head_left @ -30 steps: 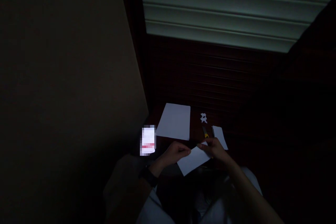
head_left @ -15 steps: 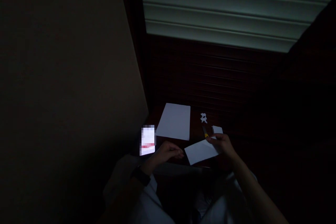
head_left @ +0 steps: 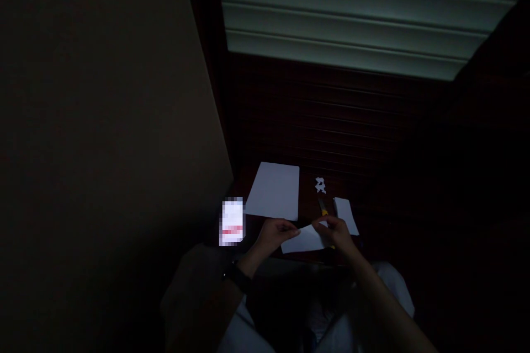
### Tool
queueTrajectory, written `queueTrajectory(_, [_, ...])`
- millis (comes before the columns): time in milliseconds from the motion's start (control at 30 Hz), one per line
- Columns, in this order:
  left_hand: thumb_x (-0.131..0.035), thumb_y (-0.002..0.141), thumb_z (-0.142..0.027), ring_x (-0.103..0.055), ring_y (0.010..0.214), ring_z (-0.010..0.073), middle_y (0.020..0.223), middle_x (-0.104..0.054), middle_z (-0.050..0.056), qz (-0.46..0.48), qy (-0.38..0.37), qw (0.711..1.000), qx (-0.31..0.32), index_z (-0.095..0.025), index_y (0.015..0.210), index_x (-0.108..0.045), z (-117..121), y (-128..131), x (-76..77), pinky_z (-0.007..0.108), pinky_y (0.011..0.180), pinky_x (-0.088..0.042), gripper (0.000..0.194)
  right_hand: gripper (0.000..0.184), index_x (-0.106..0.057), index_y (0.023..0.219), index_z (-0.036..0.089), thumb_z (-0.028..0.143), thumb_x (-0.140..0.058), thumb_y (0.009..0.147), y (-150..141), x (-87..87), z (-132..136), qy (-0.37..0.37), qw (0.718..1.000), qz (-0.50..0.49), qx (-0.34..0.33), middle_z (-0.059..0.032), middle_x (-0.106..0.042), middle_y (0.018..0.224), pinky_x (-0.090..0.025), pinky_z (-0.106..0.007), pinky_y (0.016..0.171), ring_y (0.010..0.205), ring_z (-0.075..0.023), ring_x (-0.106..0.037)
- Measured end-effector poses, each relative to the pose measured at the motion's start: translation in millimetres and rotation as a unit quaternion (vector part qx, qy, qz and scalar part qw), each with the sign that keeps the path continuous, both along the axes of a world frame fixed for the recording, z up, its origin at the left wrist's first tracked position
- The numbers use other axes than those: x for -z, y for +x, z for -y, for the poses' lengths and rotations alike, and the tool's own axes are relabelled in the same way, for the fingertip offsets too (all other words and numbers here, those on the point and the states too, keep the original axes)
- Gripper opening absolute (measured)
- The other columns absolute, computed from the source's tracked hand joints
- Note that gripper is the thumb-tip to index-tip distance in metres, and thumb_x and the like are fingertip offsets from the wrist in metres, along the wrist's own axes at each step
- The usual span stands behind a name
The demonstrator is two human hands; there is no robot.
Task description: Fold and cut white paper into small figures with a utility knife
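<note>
A small white sheet of paper [head_left: 305, 240] lies near the front of the dark table, pinched along its far edge by both hands. My left hand [head_left: 274, 236], with a dark watch on the wrist, is closed at the sheet's left part. On the other side my right hand [head_left: 337, 233] is closed over its upper right corner. Just beyond the right fingers is a knife with a yellow handle [head_left: 324, 212], partly hidden by that hand; its grey blade points away from me.
A larger white sheet [head_left: 274, 190] lies at the back left. Small cut or folded white paper pieces [head_left: 320, 185] sit behind the knife. To the right is a white paper stack [head_left: 348, 216]. A lit, pixelated screen [head_left: 232, 222] stands left, by the wall [head_left: 165, 121].
My left hand has moved right and taken hold of the sheet. The right hand has shifted left with the paper, uncovering more of the white stack.
</note>
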State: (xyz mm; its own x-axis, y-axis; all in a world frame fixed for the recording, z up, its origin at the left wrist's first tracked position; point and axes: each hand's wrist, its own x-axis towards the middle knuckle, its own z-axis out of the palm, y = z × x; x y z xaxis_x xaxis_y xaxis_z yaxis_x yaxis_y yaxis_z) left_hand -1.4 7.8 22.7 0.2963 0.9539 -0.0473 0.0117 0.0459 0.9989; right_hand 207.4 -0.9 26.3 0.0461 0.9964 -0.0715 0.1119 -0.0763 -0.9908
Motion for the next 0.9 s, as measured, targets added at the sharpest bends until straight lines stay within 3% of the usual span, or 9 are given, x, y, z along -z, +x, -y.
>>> queueTrajectory(267, [-0.076,0.060,-0.033,-0.061,0.060,0.0147,0.064,-0.068,0.005,0.026,-0.020,0.999,-0.012,-0.012,0.067,-0.067,1,-5,2.0,0.023,0.058,-0.044,0.024,0.032,-0.069,0.073,0.015,0.043,-0.074,0.060,3,0.9,1,-0.013,1.000,0.006,0.008,-0.0003,-0.060,0.056,-0.036,-0.023,0.047,0.050,-0.0126,-0.050])
queueTrajectory(500, [-0.076,0.059,-0.032,-0.059,0.058,0.0137,0.063,-0.066,0.003,0.016,-0.046,0.998,0.033,-0.012,0.067,-0.066,6,-12,-9.2,0.022,0.055,-0.041,0.024,0.032,-0.070,0.071,0.014,0.043,-0.074,0.059,4,-7.6,2,-0.009,1.000,0.023,-0.004,0.0005,-0.058,0.052,-0.031,-0.022,0.044,0.046,-0.0104,-0.045])
queueTrajectory(667, [-0.076,0.058,-0.033,-0.060,0.062,0.0153,0.065,-0.067,0.004,-0.016,-0.047,0.998,0.036,-0.012,0.067,-0.066,5,-22,-12.3,0.023,0.058,-0.042,0.025,0.033,-0.071,0.071,0.014,0.043,-0.075,0.057,7,-16.9,1,0.000,0.999,0.051,0.007,-0.0002,-0.058,0.053,-0.032,-0.022,0.043,0.047,-0.0107,-0.046])
queueTrajectory(900, [-0.075,0.060,-0.035,-0.063,0.066,0.0172,0.069,-0.069,0.006,0.006,-0.111,0.992,0.066,-0.013,0.069,-0.065,6,-39,-9.6,0.027,0.065,-0.047,0.027,0.036,-0.070,0.074,0.013,0.045,-0.074,0.058,16,-17.3,0,-0.017,0.999,0.033,0.025,-0.0034,-0.062,0.057,-0.035,-0.023,0.043,0.048,-0.0137,-0.052])
